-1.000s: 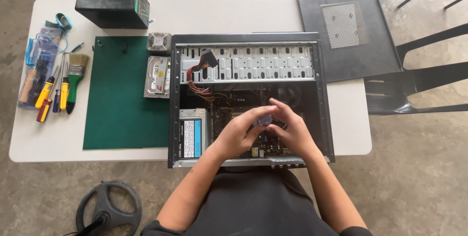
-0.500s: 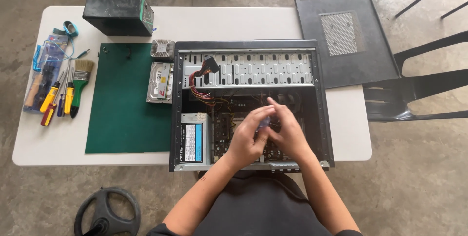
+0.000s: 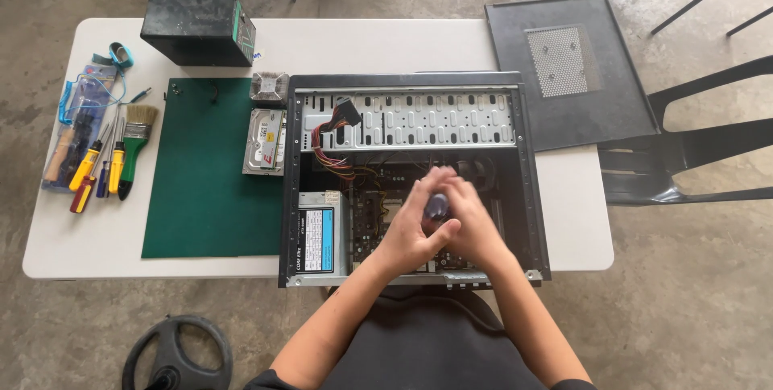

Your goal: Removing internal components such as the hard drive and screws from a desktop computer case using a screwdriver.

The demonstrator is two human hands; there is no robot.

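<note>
Disassembly is judged partly done: a hard drive [image 3: 265, 141] and a heatsink [image 3: 269, 86] lie on the bench [image 3: 386, 40] beside the open computer case [image 3: 527, 189]. A small purple-grey object [image 3: 436, 206] (kind unclear) is clasped over the motherboard [image 3: 378, 217] by left hand [image 3: 412, 233] and right hand [image 3: 467, 221]; power supply [image 3: 320, 233] and cables remain inside.

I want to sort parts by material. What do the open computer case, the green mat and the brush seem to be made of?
Computer case: likely painted black sheet metal; inside, a bare grey perforated panel with punched slots.
Green mat: probably rubber or felt; flat, matte, no shine.
Brush: pale bristles, silvery ferrule that looks metal, glossy green handle, perhaps plastic or painted wood.
</note>
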